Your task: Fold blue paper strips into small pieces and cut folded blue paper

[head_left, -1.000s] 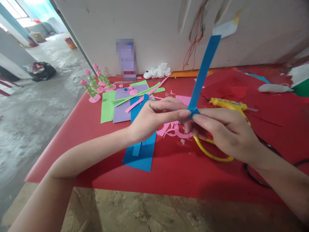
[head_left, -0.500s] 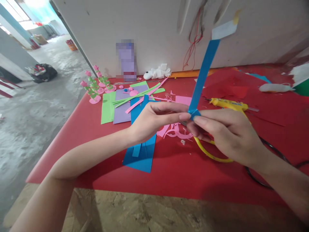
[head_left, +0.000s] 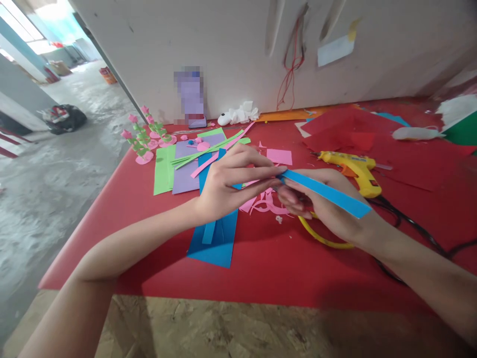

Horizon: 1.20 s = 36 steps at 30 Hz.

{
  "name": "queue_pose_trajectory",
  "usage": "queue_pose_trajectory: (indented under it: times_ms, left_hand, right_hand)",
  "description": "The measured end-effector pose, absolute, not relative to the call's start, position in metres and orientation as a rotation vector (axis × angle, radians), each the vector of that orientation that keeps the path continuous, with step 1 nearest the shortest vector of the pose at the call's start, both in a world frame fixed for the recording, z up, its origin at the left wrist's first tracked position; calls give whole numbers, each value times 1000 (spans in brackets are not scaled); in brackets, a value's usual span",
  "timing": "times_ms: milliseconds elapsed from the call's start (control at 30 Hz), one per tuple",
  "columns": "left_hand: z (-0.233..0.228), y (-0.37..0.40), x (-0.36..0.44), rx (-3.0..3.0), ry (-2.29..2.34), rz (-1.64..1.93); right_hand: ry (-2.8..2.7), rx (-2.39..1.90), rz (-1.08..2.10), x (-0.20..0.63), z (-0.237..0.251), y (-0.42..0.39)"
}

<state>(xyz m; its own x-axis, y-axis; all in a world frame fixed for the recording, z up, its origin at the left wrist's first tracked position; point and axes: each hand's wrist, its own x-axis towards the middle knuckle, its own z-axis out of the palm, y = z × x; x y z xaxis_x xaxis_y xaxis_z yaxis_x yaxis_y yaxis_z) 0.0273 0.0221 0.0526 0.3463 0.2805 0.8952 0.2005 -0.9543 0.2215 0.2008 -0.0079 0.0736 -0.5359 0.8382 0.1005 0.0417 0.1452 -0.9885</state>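
Note:
Between my two hands is a blue paper strip (head_left: 328, 191), its folded end pinched at the fingertips and its long free end pointing to the lower right over my right wrist. My left hand (head_left: 238, 181) reaches in from the left with its fingertips closed on the folded end. My right hand (head_left: 316, 194) meets it there, fingers curled; the strip partly hides them. Under my left hand lies a blue paper sheet (head_left: 214, 251) with a loose blue strip on it. Yellow-handled scissors (head_left: 324, 241) lie partly hidden beneath my right hand.
A yellow glue gun (head_left: 350, 166) with a black cord lies to the right. Pink paper scraps (head_left: 266, 204) and green strips (head_left: 208, 149) lie mid-table. Pink paper flowers (head_left: 137, 134) stand at the left edge. Red paper sheets (head_left: 335, 132) spread across the back right.
The blue strip has swung from standing upright to pointing down and right across my right hand. The fingers of both hands have shifted around its folded end.

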Motion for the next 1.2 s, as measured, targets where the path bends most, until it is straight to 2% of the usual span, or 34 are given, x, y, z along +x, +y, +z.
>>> queue_pose_trajectory:
  times_ms: [267,500,733,1000,1200]
  left_hand:
    - [51,26,26,2688,553,1700]
    - [52,21,28,2579,693,1529]
    - [55,15,32,2312,684,1453]
    - [61,9,31,1970,634,1331]
    - [63,4,32,1658,576,1158]
  right_hand:
    - [-1639,-788,1654,204,74,1]
    - [-1624,-836,1724,209,71,7]
    - [-1750,-891,1533,205,80,-1]
    - [-2063,-870,852,207,86,-6]
    - [-2185,-697,777,213,87,-6]
